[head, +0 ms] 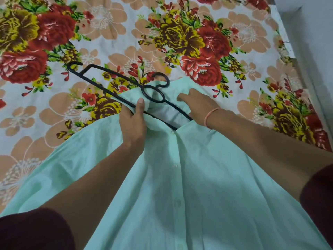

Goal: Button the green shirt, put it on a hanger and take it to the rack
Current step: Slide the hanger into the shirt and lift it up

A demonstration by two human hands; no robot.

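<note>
Looking down, head view: green shirt [180, 186] spread on the floral bedsheet [117, 33] from centre to 6 o'clock, placket apparently buttoned below the collar. Black wire hanger [115, 74] half inserted, one arm poking toward 10 o'clock. Left hand [132, 121] pinching collar cloth; right hand [198, 103] laid on the collar, grip unclear. Likely left: seating the hanger, then the rack, unseen.
</note>
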